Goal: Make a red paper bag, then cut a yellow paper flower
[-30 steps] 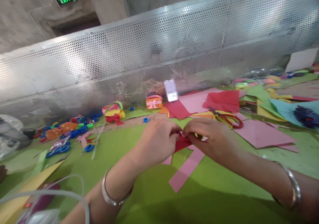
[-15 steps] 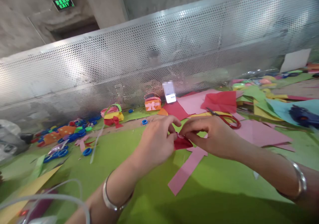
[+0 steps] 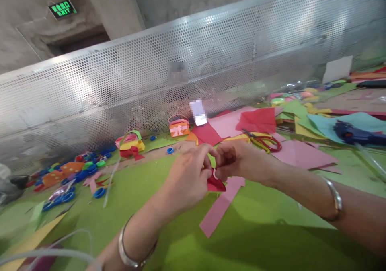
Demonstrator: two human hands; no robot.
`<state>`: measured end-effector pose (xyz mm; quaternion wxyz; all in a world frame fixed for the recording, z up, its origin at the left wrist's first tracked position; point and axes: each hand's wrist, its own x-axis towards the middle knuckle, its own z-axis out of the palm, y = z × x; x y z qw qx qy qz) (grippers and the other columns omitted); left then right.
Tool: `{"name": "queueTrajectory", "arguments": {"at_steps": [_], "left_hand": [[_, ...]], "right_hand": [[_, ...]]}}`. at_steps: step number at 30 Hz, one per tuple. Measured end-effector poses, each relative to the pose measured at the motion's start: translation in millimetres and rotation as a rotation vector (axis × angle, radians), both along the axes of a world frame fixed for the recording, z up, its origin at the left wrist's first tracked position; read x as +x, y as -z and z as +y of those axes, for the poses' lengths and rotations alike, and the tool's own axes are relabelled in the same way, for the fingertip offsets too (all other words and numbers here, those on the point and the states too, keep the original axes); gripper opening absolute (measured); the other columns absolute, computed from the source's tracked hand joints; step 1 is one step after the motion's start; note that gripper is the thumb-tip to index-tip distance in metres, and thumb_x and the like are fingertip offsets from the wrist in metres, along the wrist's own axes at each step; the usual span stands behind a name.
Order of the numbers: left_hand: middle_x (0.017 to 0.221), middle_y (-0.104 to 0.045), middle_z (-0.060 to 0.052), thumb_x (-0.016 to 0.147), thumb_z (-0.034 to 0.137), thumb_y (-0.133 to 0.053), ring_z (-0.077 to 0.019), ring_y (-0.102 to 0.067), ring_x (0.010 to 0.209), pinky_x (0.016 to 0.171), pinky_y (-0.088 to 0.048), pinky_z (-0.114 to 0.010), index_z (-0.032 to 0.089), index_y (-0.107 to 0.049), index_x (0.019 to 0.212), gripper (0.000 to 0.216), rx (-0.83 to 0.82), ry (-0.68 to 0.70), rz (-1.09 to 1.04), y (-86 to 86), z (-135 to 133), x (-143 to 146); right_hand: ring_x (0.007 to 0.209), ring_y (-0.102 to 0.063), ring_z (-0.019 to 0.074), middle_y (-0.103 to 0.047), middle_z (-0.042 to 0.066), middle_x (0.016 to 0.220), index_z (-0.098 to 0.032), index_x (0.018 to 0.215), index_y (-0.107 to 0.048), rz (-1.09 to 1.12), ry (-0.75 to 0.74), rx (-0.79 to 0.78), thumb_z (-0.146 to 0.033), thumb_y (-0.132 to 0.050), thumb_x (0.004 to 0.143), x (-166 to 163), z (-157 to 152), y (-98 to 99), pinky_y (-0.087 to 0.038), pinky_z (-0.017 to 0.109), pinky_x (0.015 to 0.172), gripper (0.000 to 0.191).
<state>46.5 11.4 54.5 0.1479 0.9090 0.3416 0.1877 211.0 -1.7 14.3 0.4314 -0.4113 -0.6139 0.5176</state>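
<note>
Both hands meet over the green table cover and pinch a small folded red paper piece. My left hand grips it from the left with thumb and fingers closed. From the right, my right hand has its fingers curled onto the same piece. A pink paper strip lies flat on the table just below the hands. Each wrist wears a silver bangle.
Red-handled scissors lie behind the right hand among pink, red and yellow paper sheets. A blue glue gun rests at far right. Small paper handbags and blue rings sit by the perforated metal wall.
The hands have lifted the red piece slightly and drawn closer together, with the right fingers curling in more. The camera view has shifted right.
</note>
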Motion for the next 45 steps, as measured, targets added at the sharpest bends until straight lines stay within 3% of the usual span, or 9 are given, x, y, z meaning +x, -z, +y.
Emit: {"name": "queueTrajectory", "arguments": {"at_steps": [9, 16, 21, 30, 36, 39, 41, 43, 45], "left_hand": [[0.083, -0.059, -0.003, 0.073, 0.005, -0.043, -0.0192, -0.053, 0.081, 0.076, -0.042, -0.037, 0.020, -0.053, 0.095, 0.028, 0.029, 0.020, 0.151, -12.9, -6, -2], [0.083, -0.061, -0.004, 0.071, 0.005, -0.042, -0.0190, -0.054, 0.081, 0.074, -0.044, -0.036, 0.019, -0.053, 0.098, 0.032, 0.048, -0.013, 0.107, -10.0, -3, -1], [0.081, -0.063, -0.003, 0.069, 0.004, -0.041, -0.0182, -0.055, 0.077, 0.071, -0.044, -0.035, 0.020, -0.052, 0.090, 0.029, 0.031, -0.012, 0.070, -4.3, -3, 3], [0.069, -0.062, 0.003, 0.068, 0.001, -0.045, -0.0152, -0.057, 0.071, 0.066, -0.043, -0.030, 0.021, -0.052, 0.085, 0.027, 0.028, -0.054, -0.030, 0.7, 0, 4], [0.073, -0.066, 0.001, 0.074, 0.009, -0.053, -0.0169, -0.058, 0.076, 0.076, -0.043, -0.035, 0.022, -0.061, 0.072, 0.016, 0.122, 0.008, 0.081, -5.9, -4, 4], [0.090, -0.069, -0.001, 0.082, 0.027, -0.057, -0.0185, -0.058, 0.092, 0.089, -0.040, -0.036, 0.023, -0.066, 0.082, 0.009, 0.302, -0.038, -0.122, -16.9, 1, -2], [0.100, -0.068, -0.002, 0.084, 0.031, -0.055, -0.0183, -0.057, 0.099, 0.091, -0.039, -0.034, 0.023, -0.066, 0.089, 0.015, 0.374, -0.159, -0.379, -22.0, 12, -10], [0.099, -0.068, -0.004, 0.086, 0.038, -0.050, -0.0197, -0.057, 0.099, 0.089, -0.041, -0.033, 0.021, -0.065, 0.090, 0.024, 0.251, -0.336, -0.665, -21.6, 30, -21], [0.097, -0.068, -0.006, 0.086, 0.044, -0.048, -0.0203, -0.058, 0.100, 0.087, -0.044, -0.031, 0.019, -0.065, 0.090, 0.030, -0.159, -0.384, -0.833, -15.1, 50, -34]], "right_hand": [[0.052, -0.058, 0.0109, -0.057, -0.005, 0.056, -0.020, 0.064, -0.046, -0.056, -0.010, 0.003, -0.017, -0.062, 0.063, 1, 0, -1.6, -0.049, 0.027, 0.055, 0.016], [0.049, -0.045, 0.0092, -0.049, -0.007, 0.053, -0.021, 0.058, -0.046, -0.355, 0.287, 0.230, -0.003, -0.054, 0.058, -8, -9, -8.2, -0.033, 0.020, 0.044, 0.019], [0.050, -0.045, 0.0104, -0.053, -0.005, 0.053, -0.020, 0.056, -0.050, -0.515, 0.416, 0.319, -0.001, -0.054, 0.055, -12, -10, -1.7, -0.032, 0.022, 0.046, 0.019], [0.045, -0.041, 0.0084, -0.053, -0.005, 0.049, -0.017, 0.063, -0.069, -0.521, 0.248, 0.253, -0.012, -0.055, 0.067, -9, -3, 1.9, -0.029, 0.020, 0.041, 0.016], [0.044, -0.035, 0.0079, -0.043, -0.007, 0.041, -0.018, 0.043, -0.055, -0.476, 0.292, 0.280, -0.003, -0.052, 0.057, -11, -6, 3.2, -0.023, 0.022, 0.042, 0.020], [0.049, -0.043, 0.0100, -0.052, -0.004, 0.047, -0.018, 0.047, -0.059, -0.405, 0.267, 0.281, -0.002, -0.052, 0.055, -9, -8, -3.0, -0.029, 0.024, 0.047, 0.020], [0.053, -0.048, 0.0115, -0.059, -0.002, 0.054, -0.018, 0.053, -0.064, -0.331, 0.225, 0.248, -0.003, -0.054, 0.055, -6, -7, -6.8, -0.033, 0.025, 0.049, 0.019], [0.053, -0.050, 0.0118, -0.062, 0.000, 0.058, -0.018, 0.060, -0.067, -0.229, 0.179, 0.186, -0.008, -0.058, 0.058, -2, -5, -7.4, -0.035, 0.025, 0.049, 0.014], [0.053, -0.050, 0.0109, -0.061, -0.001, 0.059, -0.018, 0.063, -0.068, -0.100, 0.136, 0.116, -0.017, -0.061, 0.062, 1, 0, -4.1, -0.038, 0.025, 0.050, 0.007]]}}
